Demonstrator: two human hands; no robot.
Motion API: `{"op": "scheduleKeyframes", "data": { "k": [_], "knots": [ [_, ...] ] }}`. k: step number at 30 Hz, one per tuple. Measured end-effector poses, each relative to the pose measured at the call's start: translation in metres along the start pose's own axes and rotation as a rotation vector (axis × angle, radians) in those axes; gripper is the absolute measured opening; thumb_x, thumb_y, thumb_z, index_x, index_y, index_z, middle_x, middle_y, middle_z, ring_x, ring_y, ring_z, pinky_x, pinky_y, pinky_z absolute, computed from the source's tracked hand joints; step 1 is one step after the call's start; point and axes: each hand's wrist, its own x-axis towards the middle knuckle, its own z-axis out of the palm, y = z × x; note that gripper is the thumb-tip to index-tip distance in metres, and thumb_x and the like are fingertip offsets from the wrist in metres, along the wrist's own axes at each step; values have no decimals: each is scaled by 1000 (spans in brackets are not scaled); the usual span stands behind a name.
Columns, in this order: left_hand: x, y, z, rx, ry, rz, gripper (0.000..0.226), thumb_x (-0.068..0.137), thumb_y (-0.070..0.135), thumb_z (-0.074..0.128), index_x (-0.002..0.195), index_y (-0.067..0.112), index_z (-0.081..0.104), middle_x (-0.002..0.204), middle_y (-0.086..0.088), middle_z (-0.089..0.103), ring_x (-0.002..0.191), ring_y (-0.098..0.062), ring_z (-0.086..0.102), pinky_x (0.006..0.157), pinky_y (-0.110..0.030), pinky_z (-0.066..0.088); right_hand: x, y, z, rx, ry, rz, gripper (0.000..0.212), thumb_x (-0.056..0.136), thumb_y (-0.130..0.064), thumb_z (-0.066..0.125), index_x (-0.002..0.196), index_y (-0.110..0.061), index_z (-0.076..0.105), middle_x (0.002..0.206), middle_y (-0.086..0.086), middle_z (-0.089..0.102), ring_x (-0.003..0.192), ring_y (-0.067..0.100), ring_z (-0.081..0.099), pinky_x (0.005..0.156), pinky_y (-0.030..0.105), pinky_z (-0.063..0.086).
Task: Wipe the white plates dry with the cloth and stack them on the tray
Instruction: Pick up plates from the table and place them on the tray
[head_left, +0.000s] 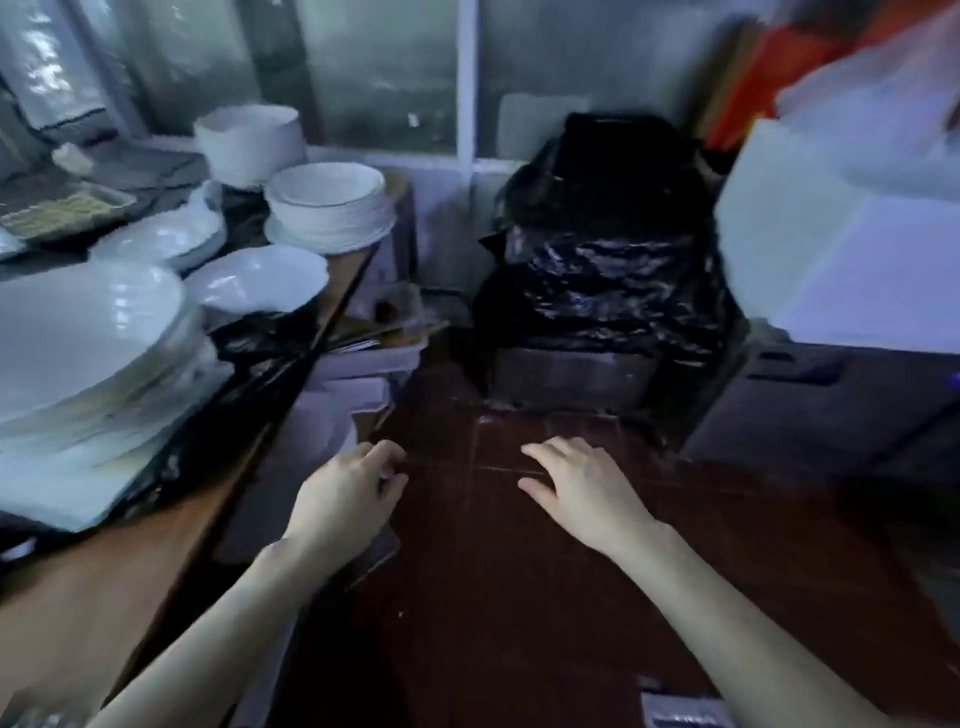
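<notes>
plates (78, 332) on table (78, 587), left

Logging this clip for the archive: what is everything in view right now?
white plates: several stacks, count unclear from blur, white, on the table at left
table: one, brown wood, left side
black bags: a heap, black, centre by the back wall
white box: one, white, right side
floor: red-brown tiles, below the hands
cloth: none visible
left hand: one, loosely curled, empty, over the floor
right hand: one, fingers relaxed, empty, over the floor
</notes>
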Motion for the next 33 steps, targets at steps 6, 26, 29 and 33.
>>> {"op": "scheduleKeyframes", "data": {
  "k": [6, 26, 29, 33],
  "knots": [
    [70, 244, 80, -21, -349, 628, 17, 100, 30, 60, 115, 26, 68, 100, 9, 70, 95, -14, 67, 83, -32, 54, -186, 180, -58, -58, 87, 664, 47, 100, -51, 41, 140, -28, 47, 136, -4, 54, 125, 22, 49, 101, 38, 39],
    [-102, 908, 260, -52, -422, 1788, 25, 101, 36, 50, 124, 31, 59, 114, 8, 67, 105, -20, 65, 75, -32, 48, -650, 425, -171, -210, 240, 1798, 39, 96, -53, 46, 130, -34, 54, 126, -9, 60, 124, 17, 51, 93, 34, 41],
    [-145, 982, 289, -64, -449, 1886, 26, 102, 35, 50, 126, 30, 59, 115, 8, 67, 106, -20, 65, 76, -32, 50, -702, 458, -179, -233, 261, 1899, 42, 96, -52, 46, 132, -32, 53, 126, -8, 60, 123, 18, 51, 93, 34, 40],
    [-206, 1055, 318, -91, -489, 1972, 28, 100, 36, 51, 127, 31, 59, 120, 6, 67, 112, -23, 64, 83, -35, 50, -766, 490, -184, -236, 252, 1997, 43, 96, -52, 47, 134, -32, 52, 130, -7, 59, 126, 18, 49, 96, 34, 39]
  ]
}}
